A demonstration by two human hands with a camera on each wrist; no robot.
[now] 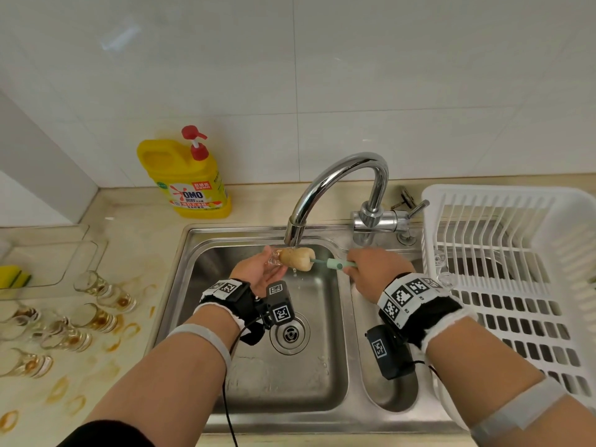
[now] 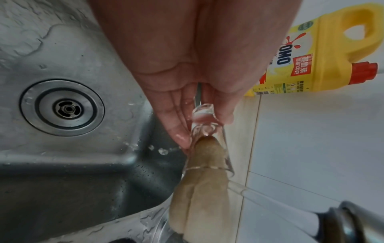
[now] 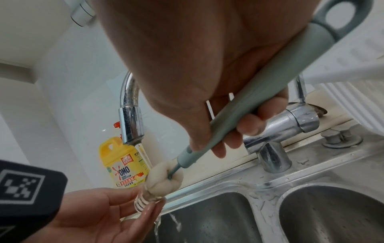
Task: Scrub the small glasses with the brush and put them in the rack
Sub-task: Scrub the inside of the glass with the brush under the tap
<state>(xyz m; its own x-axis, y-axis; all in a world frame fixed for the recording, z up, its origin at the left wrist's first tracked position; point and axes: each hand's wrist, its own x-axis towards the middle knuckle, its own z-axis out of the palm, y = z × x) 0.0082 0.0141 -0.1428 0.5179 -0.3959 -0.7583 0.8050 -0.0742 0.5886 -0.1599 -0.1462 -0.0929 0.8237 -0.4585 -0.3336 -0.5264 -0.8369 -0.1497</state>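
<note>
My left hand [image 1: 258, 269] holds a small clear glass [image 1: 273, 260] by its base under the running tap [image 1: 295, 233], pinched between thumb and fingers [image 2: 180, 131]. A beige sponge brush head [image 1: 298, 258] is pushed into the glass [image 2: 207, 148], which lies on its side. My right hand [image 1: 371, 269] grips the brush's green handle [image 3: 249, 102]. Several dirty small glasses [image 1: 96, 295] lie on the stained counter at the left. The white rack [image 1: 503, 253] stands at the right, and two clear glasses [image 1: 446, 279] sit at its left edge.
A yellow detergent bottle [image 1: 190, 182] stands behind the sink [image 1: 322, 414] at the left. A yellow sponge [image 1: 13, 277] lies in a clear tray at the far left. The sink has a second, smaller basin [image 1: 387, 395] on the right. Water runs into the left basin.
</note>
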